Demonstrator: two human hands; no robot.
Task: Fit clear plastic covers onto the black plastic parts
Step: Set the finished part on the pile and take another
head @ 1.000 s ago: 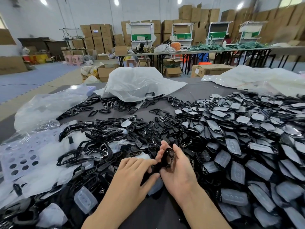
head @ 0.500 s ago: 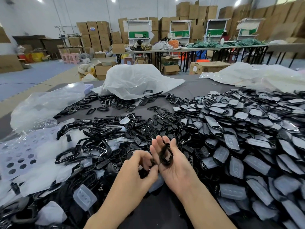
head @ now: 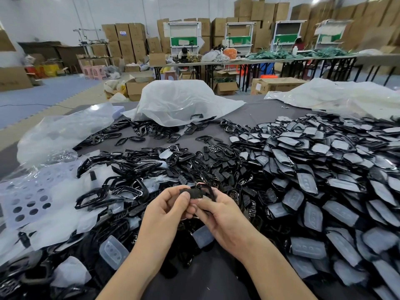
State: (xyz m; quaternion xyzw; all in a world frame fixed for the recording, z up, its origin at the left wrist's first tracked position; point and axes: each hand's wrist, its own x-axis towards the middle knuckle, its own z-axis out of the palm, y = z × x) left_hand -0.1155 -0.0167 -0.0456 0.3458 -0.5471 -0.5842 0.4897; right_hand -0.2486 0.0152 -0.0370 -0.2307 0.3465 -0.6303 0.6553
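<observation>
Pinched by the left hand (head: 165, 210), black part (head: 194, 193), other end gripped by the right hand (head: 220, 215), held over the table (head: 255, 114), covered parts (head: 313, 180) heaped right, bare frames (head: 121, 187) left, clear cover (head: 113, 252) by the left forearm

A heap of covered parts (head: 324, 169) lay on the table's (head: 255, 113) right. Left of it lay bare frames (head: 121, 169), with a bag (head: 177, 100) behind them.

The left grip (head: 166, 211) and right grip (head: 223, 215) meet above the worktop (head: 251, 114), both pinching one black plastic part (head: 194, 193) at the fingertips. Right of the grips lies a heap of covered parts (head: 324, 180). Left of them lie loose black frames (head: 121, 189), and nearer on the left a clear cover (head: 113, 252).
</observation>
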